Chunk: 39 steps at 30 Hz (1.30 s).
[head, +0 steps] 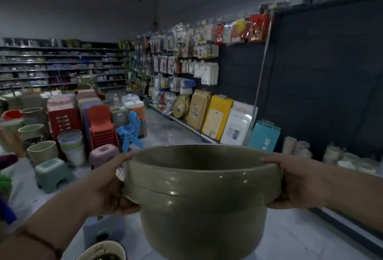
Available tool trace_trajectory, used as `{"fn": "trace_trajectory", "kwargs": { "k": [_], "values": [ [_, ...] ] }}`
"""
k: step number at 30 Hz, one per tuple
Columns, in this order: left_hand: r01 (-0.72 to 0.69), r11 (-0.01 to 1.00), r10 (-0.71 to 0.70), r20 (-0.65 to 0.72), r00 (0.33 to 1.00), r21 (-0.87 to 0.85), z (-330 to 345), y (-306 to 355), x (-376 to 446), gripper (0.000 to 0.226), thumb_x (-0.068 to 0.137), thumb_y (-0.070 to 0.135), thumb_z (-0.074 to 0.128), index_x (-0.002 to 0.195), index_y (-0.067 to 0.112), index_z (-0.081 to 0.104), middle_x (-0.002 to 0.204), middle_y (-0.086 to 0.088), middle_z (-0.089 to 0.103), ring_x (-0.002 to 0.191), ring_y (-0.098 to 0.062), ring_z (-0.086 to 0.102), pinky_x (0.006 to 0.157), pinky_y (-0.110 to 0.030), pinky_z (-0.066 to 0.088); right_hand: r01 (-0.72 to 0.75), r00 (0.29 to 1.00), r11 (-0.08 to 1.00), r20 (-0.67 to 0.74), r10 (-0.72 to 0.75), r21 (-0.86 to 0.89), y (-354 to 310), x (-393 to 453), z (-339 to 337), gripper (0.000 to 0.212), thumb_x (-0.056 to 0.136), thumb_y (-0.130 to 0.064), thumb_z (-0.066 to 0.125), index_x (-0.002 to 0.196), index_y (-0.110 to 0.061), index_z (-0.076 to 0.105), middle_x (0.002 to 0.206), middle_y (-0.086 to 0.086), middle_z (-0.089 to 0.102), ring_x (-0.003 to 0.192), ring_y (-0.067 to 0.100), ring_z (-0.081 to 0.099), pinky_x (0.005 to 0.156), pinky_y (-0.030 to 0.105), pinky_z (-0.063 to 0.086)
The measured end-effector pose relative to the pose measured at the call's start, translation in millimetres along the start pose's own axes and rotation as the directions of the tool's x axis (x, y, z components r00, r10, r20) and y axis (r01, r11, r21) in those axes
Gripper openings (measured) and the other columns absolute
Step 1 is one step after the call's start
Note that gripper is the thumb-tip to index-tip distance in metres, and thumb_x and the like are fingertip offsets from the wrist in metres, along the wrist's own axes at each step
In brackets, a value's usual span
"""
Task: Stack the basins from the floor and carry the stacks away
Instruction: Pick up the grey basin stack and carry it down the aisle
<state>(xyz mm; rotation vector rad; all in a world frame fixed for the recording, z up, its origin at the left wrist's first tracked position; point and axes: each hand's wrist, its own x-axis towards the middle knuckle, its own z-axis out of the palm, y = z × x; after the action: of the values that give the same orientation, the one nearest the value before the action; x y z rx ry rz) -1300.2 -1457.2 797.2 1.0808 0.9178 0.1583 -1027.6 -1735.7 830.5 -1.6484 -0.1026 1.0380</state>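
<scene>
Basins [202, 193] stacked | both hands' fingers grip rim | stools [54, 171], red chairs [102, 129] left | shelves [207, 102] right

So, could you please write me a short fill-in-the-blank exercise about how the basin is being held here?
1. The olive-green basin is held by ____ hands.
2. The left hand and right hand grip it at the ____.
3. The stack of red chairs stands to the basin's ____.

Missing words: two; rim; left

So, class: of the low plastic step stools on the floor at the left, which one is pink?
The pink step stool, standing beside the stacked red chairs; the other stool, nearer the camera, is green.
</scene>
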Motion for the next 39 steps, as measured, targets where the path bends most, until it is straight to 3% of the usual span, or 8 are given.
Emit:
{"fn": "trace_trajectory", "kwargs": {
  "k": [2,7,17,22,27,34,37,39],
  "values": [
    [-0.005,0.999,0.007,-0.034,0.999,0.041,17,6,0,0.085,0.071,0.06,0.071,0.123,-0.006,0.06,0.102,-0.028,0.07,0.084,-0.038,0.07,0.092,-0.051,0.052,-0.015,1.0,1.0,0.026,0.015,-0.009,-14,3,-11,0.06,0.069,-0.026,0.075,0.123,-0.017,0.05,0.117,0.032,0.058,0.101,0.047,0.062,0.083,0.055,0.054],
    [0.001,0.996,-0.009,-0.091,0.996,-0.094,33,16,3,0.079,0.076,0.057,0.071,0.125,-0.003,0.058,0.116,-0.03,0.066,0.111,-0.041,0.063,0.095,-0.052,0.051,-0.055,0.997,0.998,0.049,0.054,0.02,-45,18,-27,0.062,0.071,-0.027,0.078,0.126,-0.014,0.05,0.119,0.033,0.058,0.099,0.049,0.063,0.08,0.058,0.054],
    [-0.003,0.986,-0.021,-0.138,0.99,-0.167,21,17,5,0.081,0.071,0.055,0.074,0.126,0.0,0.053,0.121,-0.03,0.063,0.096,-0.042,0.069,0.076,-0.05,0.059,-0.136,0.99,0.99,0.047,0.134,0.047,-60,65,-5,0.081,0.066,-0.024,0.079,0.137,-0.017,0.04,0.127,0.029,0.047,0.11,0.05,0.052,0.093,0.062,0.046],
    [0.017,0.957,-0.064,-0.153,0.986,-0.29,-9,-8,23,0.084,0.072,0.055,0.075,0.125,-0.006,0.051,0.116,-0.03,0.066,0.102,-0.042,0.068,0.082,-0.05,0.058,-0.115,0.992,0.993,0.048,0.114,0.008,-52,95,37,0.083,0.063,-0.025,0.079,0.136,-0.013,0.042,0.122,0.025,0.051,0.108,0.046,0.052,0.095,0.058,0.045],
    [0.007,0.926,-0.103,-0.234,0.967,-0.378,-44,-27,65,0.084,0.069,0.055,0.075,0.124,-0.004,0.053,0.126,-0.026,0.062,0.116,-0.039,0.06,0.104,-0.052,0.044,-0.093,0.994,0.996,0.061,0.094,-0.008,-51,131,88,0.059,0.073,-0.023,0.078,0.12,-0.012,0.044,0.111,0.021,0.051,0.1,0.043,0.049,0.084,0.056,0.044],
    [0.002,0.914,-0.129,-0.286,0.95,-0.405,-110,-18,143,0.079,0.061,0.048,0.075,0.118,-0.004,0.058,0.11,-0.021,0.064,0.104,-0.036,0.061,0.098,-0.048,0.049,-0.171,0.985,0.985,-0.027,0.172,0.037,-65,214,171,0.076,0.062,-0.014,0.077,0.13,-0.003,0.043,0.113,0.021,0.051,0.101,0.041,0.049,0.08,0.056,0.044],
    [0.024,0.908,-0.151,-0.272,0.95,-0.419,-149,-12,180,0.058,0.075,0.044,0.071,0.11,-0.001,0.062,0.084,-0.015,0.071,0.09,-0.032,0.065,0.078,-0.044,0.054,-0.21,0.976,0.975,-0.037,0.213,0.073,-58,250,206,0.042,0.075,-0.013,0.071,0.109,0.003,0.051,0.105,0.02,0.057,0.095,0.036,0.054,0.07,0.052,0.044],
    [0.045,0.915,-0.172,-0.286,0.943,-0.4,-174,-8,204,0.045,0.082,0.041,0.067,0.103,0.002,0.063,0.064,-0.01,0.07,0.081,-0.029,0.064,0.066,-0.039,0.053,-0.26,0.965,0.96,-0.016,0.262,0.103,-48,274,226,0.021,0.086,-0.014,0.063,0.098,0.001,0.054,0.077,0.02,0.061,0.079,0.027,0.055,0.068,0.045,0.045]
  ]
}}
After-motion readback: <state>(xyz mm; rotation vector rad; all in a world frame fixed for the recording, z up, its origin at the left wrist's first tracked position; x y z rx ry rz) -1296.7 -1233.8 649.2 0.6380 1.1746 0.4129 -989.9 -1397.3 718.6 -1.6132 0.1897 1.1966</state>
